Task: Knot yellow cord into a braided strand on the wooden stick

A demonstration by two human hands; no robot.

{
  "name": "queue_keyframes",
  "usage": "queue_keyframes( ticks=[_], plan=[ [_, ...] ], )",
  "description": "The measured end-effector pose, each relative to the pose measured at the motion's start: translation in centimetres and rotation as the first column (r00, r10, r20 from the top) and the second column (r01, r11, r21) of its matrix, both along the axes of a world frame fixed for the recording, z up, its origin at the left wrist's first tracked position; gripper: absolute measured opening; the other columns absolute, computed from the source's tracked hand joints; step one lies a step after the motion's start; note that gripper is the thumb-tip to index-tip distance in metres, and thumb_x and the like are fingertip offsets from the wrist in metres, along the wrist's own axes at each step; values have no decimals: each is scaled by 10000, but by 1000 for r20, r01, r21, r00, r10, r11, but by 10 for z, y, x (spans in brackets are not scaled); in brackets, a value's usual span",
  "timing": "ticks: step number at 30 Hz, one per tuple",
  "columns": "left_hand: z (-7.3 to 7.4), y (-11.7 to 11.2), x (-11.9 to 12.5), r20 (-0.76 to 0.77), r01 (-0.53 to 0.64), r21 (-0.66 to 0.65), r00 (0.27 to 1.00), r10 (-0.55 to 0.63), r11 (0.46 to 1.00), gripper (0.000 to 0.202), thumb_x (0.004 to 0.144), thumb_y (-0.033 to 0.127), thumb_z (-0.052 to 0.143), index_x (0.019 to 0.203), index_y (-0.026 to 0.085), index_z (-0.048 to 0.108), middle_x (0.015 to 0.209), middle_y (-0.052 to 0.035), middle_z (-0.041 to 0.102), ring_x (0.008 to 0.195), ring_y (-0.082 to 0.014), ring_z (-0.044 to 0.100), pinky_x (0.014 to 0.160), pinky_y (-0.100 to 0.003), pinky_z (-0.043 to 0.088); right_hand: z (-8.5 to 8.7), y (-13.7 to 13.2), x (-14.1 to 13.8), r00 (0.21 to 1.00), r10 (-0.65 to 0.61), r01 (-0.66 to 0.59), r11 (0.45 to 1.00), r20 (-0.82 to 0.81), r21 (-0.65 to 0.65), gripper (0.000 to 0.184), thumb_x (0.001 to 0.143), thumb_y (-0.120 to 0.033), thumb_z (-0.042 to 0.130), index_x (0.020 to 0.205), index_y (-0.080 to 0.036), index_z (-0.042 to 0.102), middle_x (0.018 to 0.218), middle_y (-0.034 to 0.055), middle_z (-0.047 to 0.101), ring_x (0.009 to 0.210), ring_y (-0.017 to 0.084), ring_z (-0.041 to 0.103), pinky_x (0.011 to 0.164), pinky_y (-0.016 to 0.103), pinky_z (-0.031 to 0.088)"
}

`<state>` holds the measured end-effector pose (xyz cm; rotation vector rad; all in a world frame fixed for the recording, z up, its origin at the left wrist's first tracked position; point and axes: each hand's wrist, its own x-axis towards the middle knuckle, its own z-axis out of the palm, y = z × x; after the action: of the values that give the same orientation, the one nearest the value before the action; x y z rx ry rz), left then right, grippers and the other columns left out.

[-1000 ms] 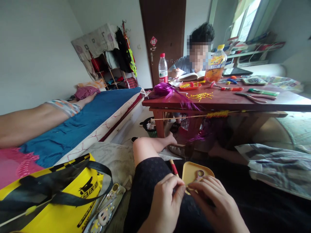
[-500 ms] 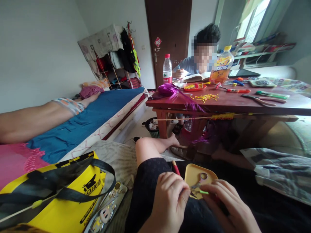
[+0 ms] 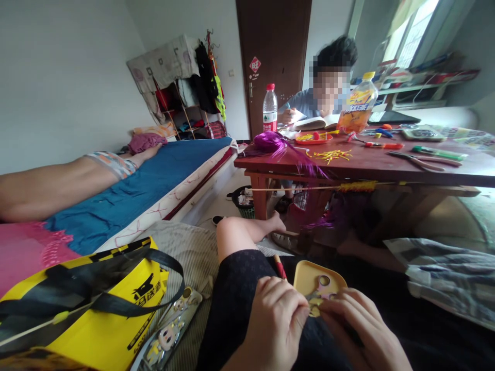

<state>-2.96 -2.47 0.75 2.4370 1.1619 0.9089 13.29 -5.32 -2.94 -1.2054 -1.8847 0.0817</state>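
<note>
My left hand [image 3: 275, 317] is closed in a pinch above my lap, thumb against the bent fingers. What it holds, if anything, is hidden. Close by on the right, my right hand [image 3: 361, 322] also pinches; its fingertips cover whatever is between them. The two sets of fingertips are a small gap apart. Just beyond them lies a yellow tray [image 3: 303, 273] on the dark cloth of my lap. Scissors [image 3: 323, 282] with pale pink handles rest in it, partly covered by my fingers. A red stick-like handle [image 3: 280, 268] pokes up behind my left hand.
A yellow and black bag [image 3: 104, 319] and a case with cartoon figures [image 3: 166, 335] are at left. Ahead, a red table [image 3: 363, 164] bears purple strands [image 3: 270, 144], yellow pieces [image 3: 332, 154], pliers [image 3: 417, 161] and bottles. One person writes behind it; another lies on the bed [image 3: 174, 170].
The bright green piece at my right fingertips has gone out of sight. My left hand has shifted slightly right, closer to the right fingertips. The view has turned slightly left.
</note>
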Motion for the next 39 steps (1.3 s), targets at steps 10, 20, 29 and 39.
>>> queue_keyframes(
  ticks=[10,20,29,39],
  plan=[
    [-1,-1,0,-12,7,-28,1000,-7,1000,248,877,214,405,664,156,518,669,-26,579,674,-145,494,679,-287,341,0,1,-2,999,43,-44,999,32,24,60,816,-200,521,872,-209,542,755,19,590,801,173,548,725,286,482],
    [0,1,-1,-18,-2,-23,1000,1,1000,213,861,188,430,666,163,511,680,-24,582,685,-154,501,675,-283,332,1,1,-2,998,47,-48,998,40,30,41,812,-204,526,845,-203,549,725,14,593,752,165,563,700,276,496],
    [-1,1,-1,11,1,12,1000,-1,1000,247,882,209,389,666,169,502,670,-20,573,674,-150,490,665,-285,331,-2,2,-2,998,55,-55,998,36,3,56,819,-202,522,874,-211,520,768,16,586,828,176,540,767,297,468],
    [-1,1,-5,57,7,-57,998,-3,998,124,843,201,470,748,164,540,704,-16,578,702,-157,505,694,-289,337,1,14,26,978,-195,195,981,-72,-9,184,842,-326,460,956,-196,524,955,78,570,947,224,518,795,329,438]
  ],
)
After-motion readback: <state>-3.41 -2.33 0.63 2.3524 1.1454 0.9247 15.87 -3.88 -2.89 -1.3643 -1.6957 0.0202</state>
